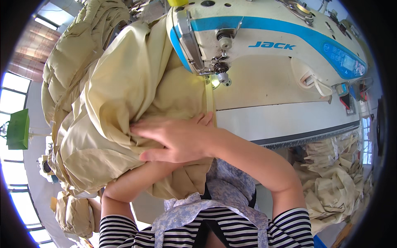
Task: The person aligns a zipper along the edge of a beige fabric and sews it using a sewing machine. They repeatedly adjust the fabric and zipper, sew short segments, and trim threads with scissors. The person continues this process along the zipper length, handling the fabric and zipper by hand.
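Note:
A beige garment [120, 78] with smooth, puffy fabric lies bunched at the left of the sewing machine [264, 31]. A zipper tape [209, 99] runs along its right edge, up to the needle area under the machine head. My right hand [173, 138] crosses to the left and lies on the cloth, fingers stretched out and a little blurred. Beneath it passes my left forearm. Only some fingers of my left hand [205, 119] show, laid out flat at the zipper tape; the rest of that hand is covered by my right one.
The white machine bed [281, 118] extends right, with a ruler strip [314, 135] along its front edge. Crumpled beige fabric pieces [335, 182] are heaped at lower right. A quilted beige bundle [74, 213] sits at lower left; a green bag [17, 130] hangs at far left.

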A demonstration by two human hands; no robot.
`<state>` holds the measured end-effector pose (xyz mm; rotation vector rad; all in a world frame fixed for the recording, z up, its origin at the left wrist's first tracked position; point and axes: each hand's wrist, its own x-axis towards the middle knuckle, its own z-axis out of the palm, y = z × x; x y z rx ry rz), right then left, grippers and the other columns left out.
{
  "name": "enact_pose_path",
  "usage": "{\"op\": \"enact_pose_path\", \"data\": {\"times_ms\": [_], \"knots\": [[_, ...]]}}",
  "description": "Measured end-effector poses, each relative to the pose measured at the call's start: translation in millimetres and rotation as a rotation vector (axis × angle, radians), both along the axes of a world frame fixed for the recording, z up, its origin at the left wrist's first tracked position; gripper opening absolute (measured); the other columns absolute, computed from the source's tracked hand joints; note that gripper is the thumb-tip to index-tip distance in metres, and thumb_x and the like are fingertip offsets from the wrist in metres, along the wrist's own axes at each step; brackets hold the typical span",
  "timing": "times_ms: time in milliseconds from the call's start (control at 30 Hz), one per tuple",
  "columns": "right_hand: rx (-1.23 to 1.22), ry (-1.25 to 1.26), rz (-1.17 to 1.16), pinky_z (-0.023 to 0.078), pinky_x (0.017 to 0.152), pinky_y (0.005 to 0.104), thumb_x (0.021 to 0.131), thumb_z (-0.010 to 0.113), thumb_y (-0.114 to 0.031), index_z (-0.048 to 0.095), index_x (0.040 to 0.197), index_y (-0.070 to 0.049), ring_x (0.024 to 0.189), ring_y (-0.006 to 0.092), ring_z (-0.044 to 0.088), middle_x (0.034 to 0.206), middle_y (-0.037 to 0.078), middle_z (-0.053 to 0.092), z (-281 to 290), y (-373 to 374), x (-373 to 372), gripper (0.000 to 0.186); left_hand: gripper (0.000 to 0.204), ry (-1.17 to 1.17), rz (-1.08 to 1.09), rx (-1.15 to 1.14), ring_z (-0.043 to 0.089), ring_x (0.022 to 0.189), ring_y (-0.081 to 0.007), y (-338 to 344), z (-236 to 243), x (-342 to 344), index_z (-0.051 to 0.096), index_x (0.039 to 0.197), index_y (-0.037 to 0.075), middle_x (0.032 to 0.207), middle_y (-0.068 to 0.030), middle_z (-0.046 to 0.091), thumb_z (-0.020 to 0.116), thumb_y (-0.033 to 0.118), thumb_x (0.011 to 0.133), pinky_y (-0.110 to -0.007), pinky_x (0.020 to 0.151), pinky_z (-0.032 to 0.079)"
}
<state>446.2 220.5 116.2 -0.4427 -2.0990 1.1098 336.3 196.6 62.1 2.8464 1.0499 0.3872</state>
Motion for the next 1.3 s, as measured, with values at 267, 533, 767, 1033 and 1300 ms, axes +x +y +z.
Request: {"op": "enact_pose_path", "data": {"times_ms": [267,533,767,1033,1300], "knots": [[0.437,-0.438,-0.630,0.042,0.110,0.0444,0.078,0.068,-0.007,0.069,0.110,-0.006,0.117,0.0246,0.059,0.118,0.007,0.066,-36,-66,114,0.032,0.040,-0.432,0.046,-0.084,0.067,0.106,-0.0356,10,41,1,0.064,0.119,-0.001,0.118,-0.0174,0.067,0.064,-0.010,0.080,-0.040,0.087,0.057],[0.748,-0.384,-0.519,0.050,0.096,0.0370,0.075,0.066,-0.010,0.069,0.087,-0.006,0.095,0.0208,0.060,0.094,0.004,0.062,-52,-24,94,0.013,0.034,-0.442,0.102,-0.047,0.068,0.099,-0.0384,20,59,-3,0.063,0.116,0.000,0.111,-0.0180,0.068,0.060,-0.012,0.084,-0.042,0.082,0.057],[0.861,-0.329,-0.375,0.050,0.083,0.0316,0.078,0.064,-0.013,0.068,0.081,-0.008,0.089,0.0178,0.060,0.088,0.002,0.061,-51,-13,91,0.007,0.039,-0.367,0.063,-0.177,0.069,0.106,-0.0360,27,56,-8,0.061,0.120,0.001,0.119,-0.0169,0.069,0.049,-0.015,0.087,-0.040,0.092,0.055],[0.871,-0.383,-0.397,0.051,0.084,0.0318,0.079,0.062,-0.014,0.069,0.087,-0.005,0.092,0.0196,0.061,0.096,0.004,0.064,-54,-19,66,0.013,0.029,-0.494,0.209,-0.376,0.068,0.104,-0.0384,31,60,-19,0.058,0.120,0.002,0.111,-0.0193,0.070,0.046,-0.008,0.096,-0.041,0.087,0.054],[0.563,-0.135,-0.348,0.056,0.096,0.0383,0.076,0.069,-0.009,0.075,0.101,-0.005,0.113,0.0273,0.066,0.115,0.008,0.071,-77,-78,70,0.026,0.025,-0.327,-0.054,-0.139,0.067,0.112,-0.0326,47,58,-10,0.062,0.116,0.003,0.119,-0.0124,0.070,0.053,-0.003,0.095,-0.047,0.111,0.044]]}}
